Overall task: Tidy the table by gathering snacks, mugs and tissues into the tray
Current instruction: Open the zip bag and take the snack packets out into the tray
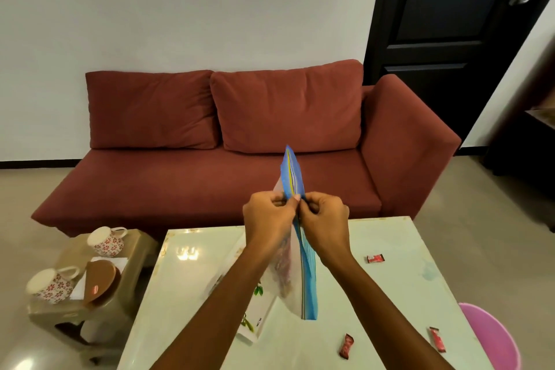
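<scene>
A clear zip bag [295, 273] with a blue seal strip hangs upright above the pale table [375, 294]. My left hand [268, 213] and my right hand [322, 213] both pinch its top edge, thumbs close together. Three small red snack packets lie on the table: one packet [375, 258] at the right, one packet [346, 346] near the front, one packet [437, 339] near the right edge. Two white mugs with red flowers, the far mug [106, 241] and the near mug [51, 284], lie on a low stool at the left. A white tissue box [255, 309] lies under my left forearm.
The beige stool [90, 303] also holds a brown round tray or lid [100, 282] and white paper. A red sofa [216, 135] stands behind the table. A pink chair [492, 336] is at the right front. A dark door [450, 24] is at the back right.
</scene>
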